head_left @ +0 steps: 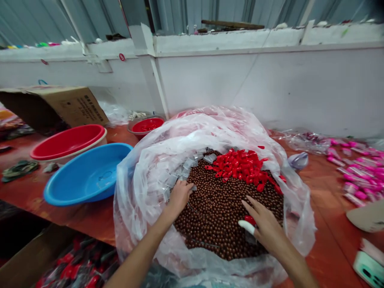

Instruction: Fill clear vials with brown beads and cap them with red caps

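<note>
Head view shows the left hand (180, 197) curled, fingers pinching clear packets (183, 167) at the plastic bag (141, 188) edge. Right hand (264, 224), fingers spread, rests on brown beads (216, 208) near red caps (240, 165), one capped thumb pressing a red piece.

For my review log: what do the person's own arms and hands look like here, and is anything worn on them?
Both forearms are bare, with no sleeves, gloves, watch or bracelets in view. The left hand wears nothing. The right hand has a white finger cot covering the thumb; its other fingers are uncovered. No rings or markings can be made out on either hand.
</note>
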Demonstrator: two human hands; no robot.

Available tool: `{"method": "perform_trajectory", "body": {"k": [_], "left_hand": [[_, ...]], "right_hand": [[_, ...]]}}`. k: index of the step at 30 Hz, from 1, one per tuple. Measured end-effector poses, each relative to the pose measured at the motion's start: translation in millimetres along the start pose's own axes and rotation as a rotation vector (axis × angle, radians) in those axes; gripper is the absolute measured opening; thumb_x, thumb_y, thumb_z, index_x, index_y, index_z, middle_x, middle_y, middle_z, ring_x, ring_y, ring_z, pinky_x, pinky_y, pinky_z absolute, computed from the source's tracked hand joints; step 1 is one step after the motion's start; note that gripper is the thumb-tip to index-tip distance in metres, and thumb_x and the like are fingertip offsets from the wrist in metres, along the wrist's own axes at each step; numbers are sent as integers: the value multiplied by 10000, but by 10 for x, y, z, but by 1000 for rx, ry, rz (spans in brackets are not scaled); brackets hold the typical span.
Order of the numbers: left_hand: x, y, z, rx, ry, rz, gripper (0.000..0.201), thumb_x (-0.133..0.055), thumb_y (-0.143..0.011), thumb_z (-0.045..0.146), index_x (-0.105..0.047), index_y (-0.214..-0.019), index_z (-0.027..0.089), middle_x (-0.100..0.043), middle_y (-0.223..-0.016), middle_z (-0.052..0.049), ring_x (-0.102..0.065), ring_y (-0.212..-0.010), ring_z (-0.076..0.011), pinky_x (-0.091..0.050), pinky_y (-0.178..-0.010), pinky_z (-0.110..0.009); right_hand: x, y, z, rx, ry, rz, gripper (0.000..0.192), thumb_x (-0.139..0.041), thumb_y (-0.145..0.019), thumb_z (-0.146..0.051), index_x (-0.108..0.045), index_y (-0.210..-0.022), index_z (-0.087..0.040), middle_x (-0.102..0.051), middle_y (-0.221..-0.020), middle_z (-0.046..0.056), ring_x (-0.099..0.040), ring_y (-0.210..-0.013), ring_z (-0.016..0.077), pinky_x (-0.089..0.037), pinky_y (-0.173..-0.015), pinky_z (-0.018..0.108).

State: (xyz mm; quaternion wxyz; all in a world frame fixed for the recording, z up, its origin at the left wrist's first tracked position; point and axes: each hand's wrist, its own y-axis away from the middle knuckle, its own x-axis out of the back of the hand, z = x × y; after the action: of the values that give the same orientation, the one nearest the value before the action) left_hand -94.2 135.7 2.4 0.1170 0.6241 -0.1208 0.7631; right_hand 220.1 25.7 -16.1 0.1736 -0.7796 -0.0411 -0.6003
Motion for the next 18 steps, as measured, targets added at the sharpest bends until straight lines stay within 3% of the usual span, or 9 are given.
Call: {"method": "perform_trajectory", "body": {"k": [3, 8, 13, 18], "left_hand": [[-112, -15, 164, -136, -7, -28, 293, -453, -845, 235, -573, -1113, 225, -549, -958, -71, -442, -906, -217, -372, -815, -337], [-298, -36, 496, -278, 36, -50, 380, -372, -859, 165, -490, -1220, 172, -516, -1028, -117, -413, -956, -239, -365, -833, -351], [-380, -144, 637, -250, 246, -73, 283, -469, -821, 179, -609, -1067, 192, -529, -960, -90, -438, -929, -221, -369, -819, -321], [-458, -249, 660, -199, 380, -90, 301, -578, -774, 254, -619, -1068, 206, -564, -939, -58, -474, -915, -204, -374, -825, -306]], "right_hand": [[-89, -370, 20, 0, -58, 46, 389, -426, -852, -246, -505, -1232, -231, -475, -1304, 89, -459, -1155, 234, -406, -919, 398], [-164, -1019, 89, -23, -106, 63, 448, -440, -753, -53, -581, -1152, -199, -591, -1131, 83, -522, -1012, 215, -408, -895, 354], [-233, -1410, 47, 13, -131, 13, 328, -546, -772, -166, -622, -1088, -212, -625, -991, 85, -531, -901, 222, -412, -839, 339], [-284, -1439, 3, 1, -225, 14, 272, -615, -746, -228, -641, -1017, -228, -600, -908, 61, -538, -885, 208, -415, -828, 318]]}}
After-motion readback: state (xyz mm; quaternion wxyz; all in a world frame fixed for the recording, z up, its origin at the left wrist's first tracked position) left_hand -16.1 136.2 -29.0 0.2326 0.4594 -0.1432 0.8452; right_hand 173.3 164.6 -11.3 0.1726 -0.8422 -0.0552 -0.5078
